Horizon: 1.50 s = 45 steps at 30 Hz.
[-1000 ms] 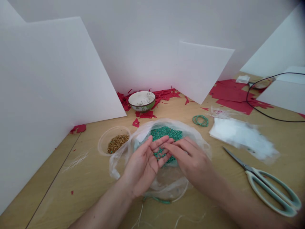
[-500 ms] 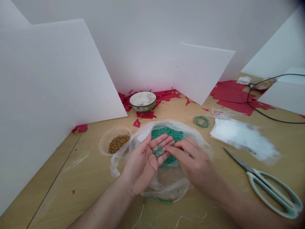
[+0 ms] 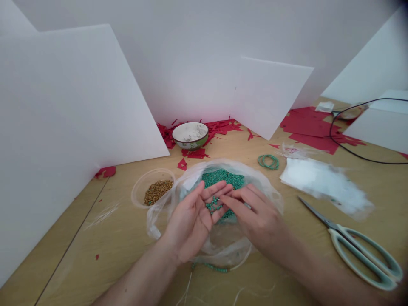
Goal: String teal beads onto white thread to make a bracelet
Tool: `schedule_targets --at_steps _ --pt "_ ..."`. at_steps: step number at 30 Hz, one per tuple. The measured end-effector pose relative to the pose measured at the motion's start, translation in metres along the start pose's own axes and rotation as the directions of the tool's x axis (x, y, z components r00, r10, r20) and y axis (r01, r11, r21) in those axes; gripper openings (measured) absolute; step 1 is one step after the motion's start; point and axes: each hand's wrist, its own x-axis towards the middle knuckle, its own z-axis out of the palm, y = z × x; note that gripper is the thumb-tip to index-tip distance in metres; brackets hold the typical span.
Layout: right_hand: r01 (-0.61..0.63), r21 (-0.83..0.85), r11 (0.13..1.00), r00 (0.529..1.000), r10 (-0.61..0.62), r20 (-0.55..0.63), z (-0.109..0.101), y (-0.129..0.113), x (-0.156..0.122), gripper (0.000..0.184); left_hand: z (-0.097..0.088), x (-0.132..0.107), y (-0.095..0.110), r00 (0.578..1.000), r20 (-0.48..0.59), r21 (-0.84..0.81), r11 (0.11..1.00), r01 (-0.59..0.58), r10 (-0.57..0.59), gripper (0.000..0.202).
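Note:
My left hand lies palm up and open, with several small green beads resting on its fingers. Close beside them, my right hand pinches a thin pale string, whose tip shows at the fingertips. The string curves down below the bag to a short row of threaded green beads. Under both hands sits a clear plastic bag full of loose green beads. To the left stands a clear round tub of gold-brown beads.
Large scissors lie at the right, near white plastic packets. Green bead rings lie behind the bag. A bowl stands among red paper scraps. White boards surround the table. Loose clear strands lie left.
The right fingertips stay at the beads in the left palm, with only slight shifts of both hands. The whole view has moved a little; nothing else visibly differs.

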Motion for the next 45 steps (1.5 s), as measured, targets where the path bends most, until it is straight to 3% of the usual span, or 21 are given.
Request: schedule_targets --at_steps 13,23,45 --pt "-0.007 -0.036 0.999 1.0 0.008 0.016 0.0006 -0.002 0.0007 0.03 0.001 -0.001 -0.0033 1.0 0.011 0.017 1.0 -0.015 0.015 0.04" --pt "-0.103 0.142 0.984 0.994 0.109 -0.031 -0.0014 0.0012 0.0046 0.025 -0.0016 0.0032 0.0038 1.0 0.022 -0.023 1.0 0.011 -0.01 0.042" --pt "-0.009 0.088 0.996 0.998 0.003 0.066 -0.0051 0.0022 0.0005 0.024 0.0037 0.0019 0.0054 1.0 0.007 -0.013 1.0 -0.023 0.023 0.047"
